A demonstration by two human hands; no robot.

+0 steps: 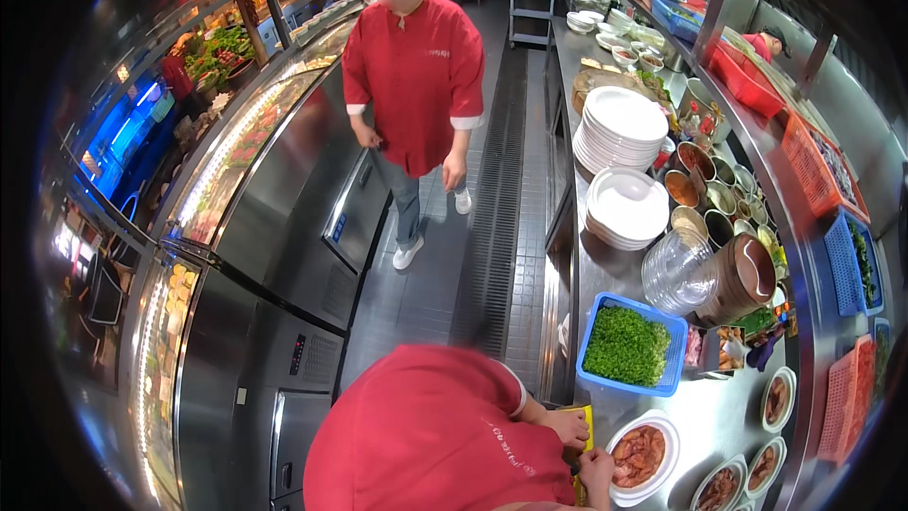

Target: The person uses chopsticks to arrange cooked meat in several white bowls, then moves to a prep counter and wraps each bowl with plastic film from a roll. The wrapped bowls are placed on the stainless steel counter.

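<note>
My left hand (567, 429), with curled fingers, grips a flat yellow item (588, 415) at the metal counter's edge. Just below it my right hand (596, 470) has its fingertips bent close to the yellow item; what they hold is hidden. Beside my right hand, a white oval bowl (672, 433) holds raw-looking meat (642, 451). A blue plastic basket (582, 362) of chopped green onions (624, 344) lies beyond my hands. Smaller white bowls (779, 390) of meat are at the lower right.
Stacked white plates (624, 113), clear bowls (677, 270) and sauce containers (682, 188) line the counter. Coloured baskets (812, 163) sit on the shelf above. A co-worker (418, 78) in red stands in the aisle, beside a floor drain grate (500, 191); a glass display counter (234, 149) runs along the left.
</note>
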